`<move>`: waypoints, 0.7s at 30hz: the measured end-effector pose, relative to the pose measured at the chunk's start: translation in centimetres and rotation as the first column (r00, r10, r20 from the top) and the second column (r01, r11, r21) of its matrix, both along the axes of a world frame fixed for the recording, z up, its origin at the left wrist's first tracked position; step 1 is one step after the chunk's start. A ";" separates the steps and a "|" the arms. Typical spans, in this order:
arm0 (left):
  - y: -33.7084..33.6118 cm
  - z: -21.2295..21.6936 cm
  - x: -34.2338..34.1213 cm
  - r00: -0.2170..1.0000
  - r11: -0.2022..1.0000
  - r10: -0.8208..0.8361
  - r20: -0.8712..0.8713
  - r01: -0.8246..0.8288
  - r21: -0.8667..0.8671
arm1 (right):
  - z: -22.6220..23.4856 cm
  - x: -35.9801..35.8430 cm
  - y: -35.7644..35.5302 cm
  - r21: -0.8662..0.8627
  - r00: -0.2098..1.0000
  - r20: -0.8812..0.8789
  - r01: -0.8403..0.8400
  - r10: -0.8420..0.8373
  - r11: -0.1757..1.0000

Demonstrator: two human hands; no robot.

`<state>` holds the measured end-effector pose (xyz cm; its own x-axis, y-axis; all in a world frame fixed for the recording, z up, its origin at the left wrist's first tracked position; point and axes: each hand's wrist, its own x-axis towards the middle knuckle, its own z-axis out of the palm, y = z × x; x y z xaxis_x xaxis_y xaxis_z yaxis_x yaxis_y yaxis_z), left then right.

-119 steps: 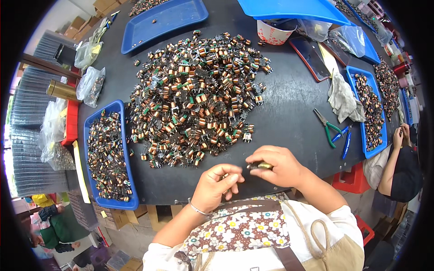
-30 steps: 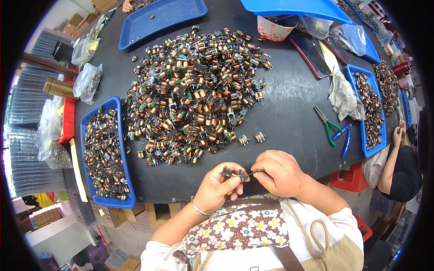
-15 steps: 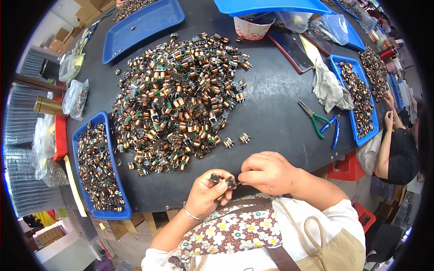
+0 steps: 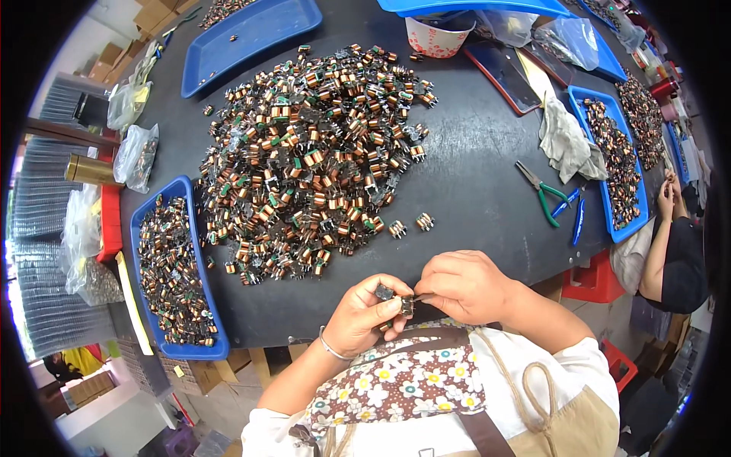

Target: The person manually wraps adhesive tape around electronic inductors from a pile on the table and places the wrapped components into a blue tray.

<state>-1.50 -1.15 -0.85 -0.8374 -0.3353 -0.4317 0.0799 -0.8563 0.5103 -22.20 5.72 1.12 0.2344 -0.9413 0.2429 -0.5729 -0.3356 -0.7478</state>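
My left hand (image 4: pixel 364 314) is closed around small wire-wound coils. One coil (image 4: pixel 407 306) with a black base sticks out past the thumb and forefinger, and another dark one (image 4: pixel 384 292) shows between the fingers. Close beside it on the right, my right hand (image 4: pixel 466 288) is pinched, its fingertips at the coil's edge. A thin dark sliver shows at those fingertips; its kind is too small to tell. Two loose coils (image 4: pixel 411 225) lie on the black table just beyond my hands. Farther off spreads a large heap of copper-and-black coils (image 4: pixel 304 160).
A blue tray of coils (image 4: pixel 221 344) stands at left, another blue tray (image 4: pixel 642 221) at right. Green-handled pliers (image 4: pixel 542 194), a blue tool (image 4: pixel 579 221) and a grey cloth (image 4: pixel 565 145) lie right. Behind are a blue tray (image 4: pixel 255 38) and a patterned tub (image 4: pixel 435 39). A co-worker's hand (image 4: pixel 667 198) shows far right.
The whole view has shifted, so the table things sit slightly right and higher. The coil at my left fingertips has turned a little; both hands stay close together around it.
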 end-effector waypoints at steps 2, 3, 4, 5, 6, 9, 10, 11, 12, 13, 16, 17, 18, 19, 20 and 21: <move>0.0 -0.1 0.0 0.999 0.999 -0.032 -0.002 0.032 0.028 | 0.0 0.0 0.1 0.001 1.000 -0.019 -0.013 0.013 1.000; 0.0 -0.1 -0.1 0.999 0.999 -0.033 -0.002 0.033 0.018 | 0.0 -0.1 0.2 -0.011 0.999 -0.030 -0.026 0.026 1.000; 0.0 -0.1 -0.1 0.999 0.999 -0.039 0.001 0.039 0.025 | 0.0 -0.1 0.3 -0.023 0.998 -0.040 -0.040 0.039 0.999; 0.1 -0.1 -0.1 0.999 0.998 -0.048 0.004 0.048 0.047 | 0.0 -0.1 0.3 -0.022 0.999 -0.037 -0.035 0.034 0.999; 0.1 -0.1 -0.1 0.999 0.998 -0.049 0.007 0.048 0.035 | 0.0 0.0 0.4 -0.045 0.998 -0.064 -0.023 0.020 0.999; 0.3 -0.2 -0.1 0.999 0.999 -0.035 0.014 0.034 0.004 | 0.1 0.3 0.7 -0.070 0.995 -0.097 0.029 -0.036 0.997; 0.4 -0.2 -0.1 1.000 1.000 -0.007 -0.004 0.007 -0.003 | 0.1 0.5 0.8 -0.073 0.992 -0.105 0.068 -0.075 0.995; 0.5 -0.2 -0.2 1.000 1.000 0.017 -0.017 -0.017 0.003 | 0.2 0.6 0.8 -0.074 0.991 -0.105 0.071 -0.078 0.995; 0.5 -0.2 -0.2 1.000 1.000 0.017 -0.022 -0.017 -0.011 | 0.2 0.7 0.9 -0.074 0.991 -0.099 0.087 -0.094 0.993; 0.5 -0.2 -0.2 0.999 1.000 0.028 -0.027 -0.028 -0.007 | 0.3 0.7 0.9 -0.073 0.990 -0.093 0.104 -0.111 0.992; 0.5 -0.1 -0.1 0.999 1.000 0.028 -0.022 -0.028 0.007 | 0.4 0.5 1.0 -0.057 0.993 -0.095 0.058 -0.064 0.997; 0.5 -0.1 -0.2 1.000 0.999 0.022 -0.014 -0.022 0.030 | 0.3 0.4 1.1 -0.057 0.992 -0.101 0.072 -0.077 0.996; 0.5 -0.1 -0.2 1.000 1.000 0.002 -0.025 -0.001 0.020 | 0.3 0.3 1.1 -0.069 0.995 -0.085 0.037 -0.043 0.997; 0.5 -0.1 -0.3 0.999 1.000 0.009 -0.032 -0.009 0.004 | 0.2 0.2 1.2 -0.063 0.997 -0.070 0.005 -0.010 0.998; 0.6 -0.1 -0.3 0.999 1.000 0.014 -0.044 -0.014 -0.005 | 0.1 0.1 1.3 -0.075 0.996 -0.078 0.032 -0.038 0.997; 0.6 -0.1 -0.4 0.999 1.000 0.024 -0.041 -0.024 -0.003 | 0.1 0.2 1.3 -0.086 0.997 -0.064 0.046 -0.051 0.995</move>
<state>-1.85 -0.54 -0.96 -0.8461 -0.3574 -0.3954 0.1217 -0.8518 0.5095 -22.02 7.03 1.18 0.2072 -0.9286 0.3077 -0.6372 -0.3668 -0.6778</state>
